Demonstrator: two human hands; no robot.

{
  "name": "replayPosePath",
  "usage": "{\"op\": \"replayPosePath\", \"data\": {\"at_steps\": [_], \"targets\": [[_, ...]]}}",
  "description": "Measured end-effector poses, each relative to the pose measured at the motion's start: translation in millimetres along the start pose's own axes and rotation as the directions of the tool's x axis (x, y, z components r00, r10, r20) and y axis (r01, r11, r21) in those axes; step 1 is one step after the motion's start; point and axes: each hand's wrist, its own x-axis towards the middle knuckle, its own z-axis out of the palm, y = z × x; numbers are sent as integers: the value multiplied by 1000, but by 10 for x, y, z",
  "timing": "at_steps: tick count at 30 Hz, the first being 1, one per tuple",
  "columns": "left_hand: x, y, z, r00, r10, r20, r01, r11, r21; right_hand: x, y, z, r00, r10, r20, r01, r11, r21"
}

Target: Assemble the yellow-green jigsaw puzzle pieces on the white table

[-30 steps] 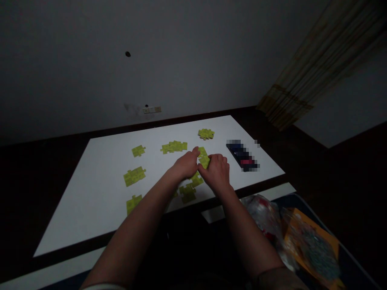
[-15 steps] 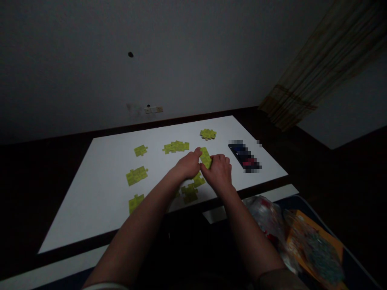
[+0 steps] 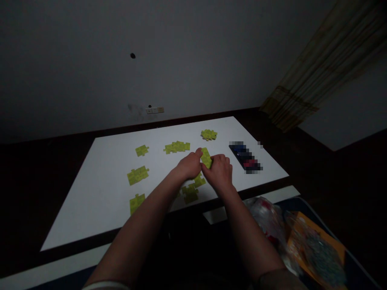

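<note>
The left hand (image 3: 190, 165) and the right hand (image 3: 219, 173) are a little forward of the middle of the white desk (image 3: 90, 205), and they are not spread. Their fingers are curled and press together from two sides on a short strip of yellow-green jigsaw pieces (image 3: 206, 158), which stands between them. It seems they hold it so because two sides of pressure keep the thin pieces steady, but I cannot tell if the strip lies flat or is lifted a little. More joined pieces (image 3: 190, 194) lie just under the hands, toward the front edge. Other small groups, like the one (image 3: 208, 135) near the back edge, lie well apart, maybe so they do not mix. Near the right edge is a dark flat object (image 3: 245, 157), too blurred to name. Beyond the front right corner lie a clear plastic bag (image 3: 266, 219) and an orange package (image 3: 314, 251)
</note>
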Motion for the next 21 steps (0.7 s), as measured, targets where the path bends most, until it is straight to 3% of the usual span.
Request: {"op": "replayPosePath", "data": {"at_steps": [12,21], "targets": [[10,-57,39,1000,26,-6,-26,998,-64,8,-34,-43,1000,13,21,-12,1000,-20],[-22,2,5,1000,6,9,-6,1000,-10,-5,-45,-42,1000,-3,10,4,999,-40]]}}
